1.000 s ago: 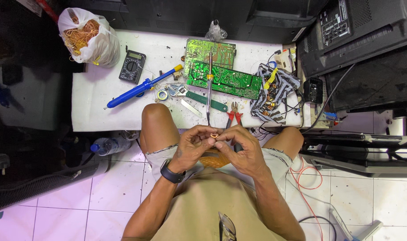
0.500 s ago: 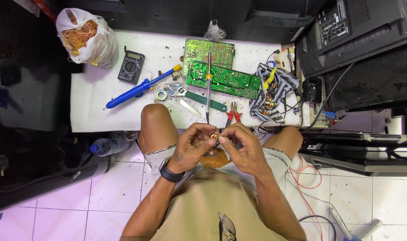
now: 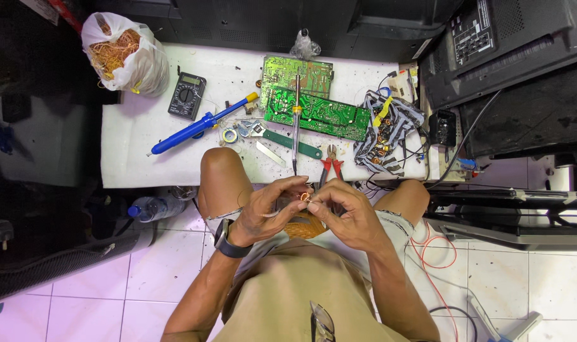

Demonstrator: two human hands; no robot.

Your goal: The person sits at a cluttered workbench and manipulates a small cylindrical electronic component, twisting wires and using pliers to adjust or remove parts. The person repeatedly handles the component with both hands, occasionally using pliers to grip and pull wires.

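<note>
Looking straight down at my lap, I have both hands meeting over my knees, just short of the bench (image 3: pixel 143 164) edge. My left hand (image 3: pixel 269 212) and my right hand (image 3: pixel 345 215) pinch a small copper coil (image 3: pixel 305 197) between their fingertips, so each grip is clenched on that one little piece, the left from its left side and the right from its right. The coil sits dead between the two hands, neither clearly nearer, and it is too small for me to call its long axis. A thin pale strand, maybe wire, runs from it toward my left palm, though I cannot tell for sure. Under the hands lies something woven and orange (image 3: pixel 304 227) on my lap, touching or nearly so. Straight ahead, near my fingertips, the red-handled pliers (image 3: pixel 331 166) lie on the bench edge, and the soldering iron (image 3: pixel 296 120) lies lengthwise across the green circuit board (image 3: pixel 317 113), its tip toward me. Left of those lie the blue solder sucker (image 3: pixel 196 126), slanted, and a black meter (image 3: pixel 187 96). My knees bracket the hands closely on both sides, so the room is tight sideways and more open upward and toward my chest.
</note>
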